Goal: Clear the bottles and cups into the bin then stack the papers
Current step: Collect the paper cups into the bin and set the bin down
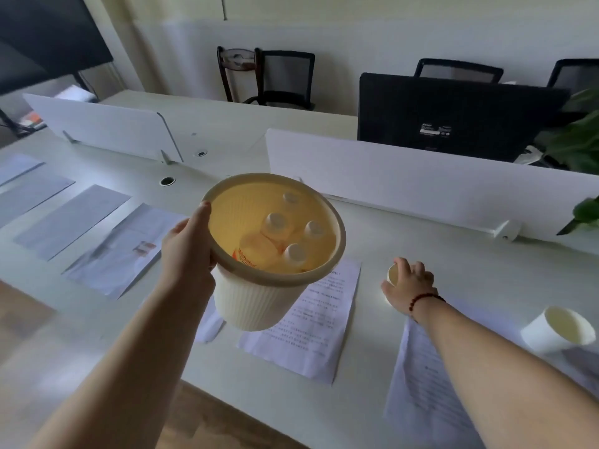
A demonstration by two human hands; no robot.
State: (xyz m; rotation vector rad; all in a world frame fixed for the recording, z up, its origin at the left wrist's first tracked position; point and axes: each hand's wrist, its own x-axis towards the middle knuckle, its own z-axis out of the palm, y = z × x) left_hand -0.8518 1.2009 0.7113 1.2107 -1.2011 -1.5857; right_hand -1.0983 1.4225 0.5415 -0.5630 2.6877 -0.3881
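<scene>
My left hand [188, 244] grips the rim of a cream ribbed bin [256, 303] and holds it above the desk, tilted toward me. Inside lie several white-capped bottles [275, 222] and an orange-labelled one [249, 254]. My right hand [408, 286] is wrapped around a paper cup [393, 274] that stands on the desk to the right of the bin. A second paper cup [557, 328] stands at the far right. Printed papers lie along the desk: one under the bin [308, 322], one under my right forearm [424, 384], several at the left [120, 251].
White divider panels [405, 183] run along the back of the desk. Behind them stand a black monitor [453, 115] and office chairs [285, 79]. A green plant [580, 140] is at the right edge. Cable holes [167, 181] sit in the desk top.
</scene>
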